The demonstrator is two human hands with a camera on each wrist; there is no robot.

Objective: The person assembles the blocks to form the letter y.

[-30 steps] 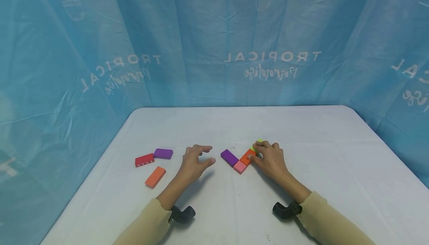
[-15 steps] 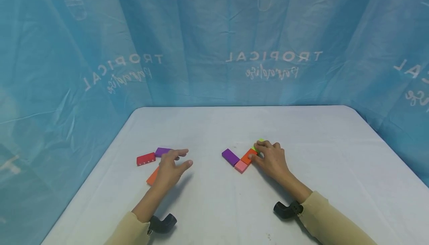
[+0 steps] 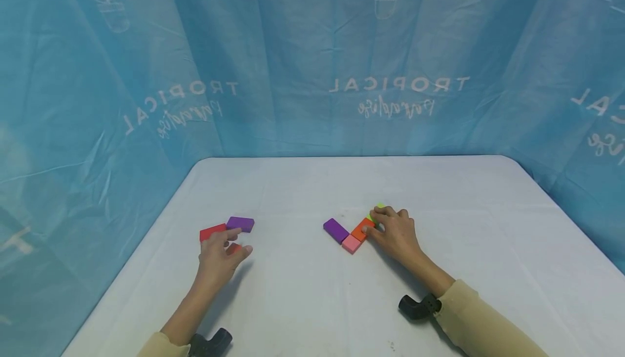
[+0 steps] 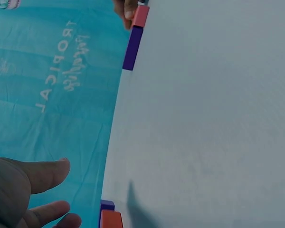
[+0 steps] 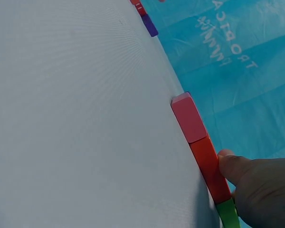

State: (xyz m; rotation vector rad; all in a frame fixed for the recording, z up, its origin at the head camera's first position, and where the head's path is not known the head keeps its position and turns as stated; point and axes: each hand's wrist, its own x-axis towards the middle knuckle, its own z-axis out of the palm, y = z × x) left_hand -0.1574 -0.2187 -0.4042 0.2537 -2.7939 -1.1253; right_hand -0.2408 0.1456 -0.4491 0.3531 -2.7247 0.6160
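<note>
My left hand hovers over an orange block at the left, thumb and fingers spread apart and holding nothing. The hand covers most of that block. Beyond its fingers lie a red block and a purple block. Right of the table's middle, another purple block, a pink block, an orange block and bright green form a V-shaped row. My right hand holds this row, its thumb against the orange block and fingertips at the green part, which it partly hides.
A white-covered table carries all the blocks. Blue printed curtain hangs along its far side and both sides. A black camera mount sits on the right wrist and another on the left.
My left hand has moved left and slightly toward me, from beside the V-shaped row to above the left orange block. The right hand has stayed at the row.
</note>
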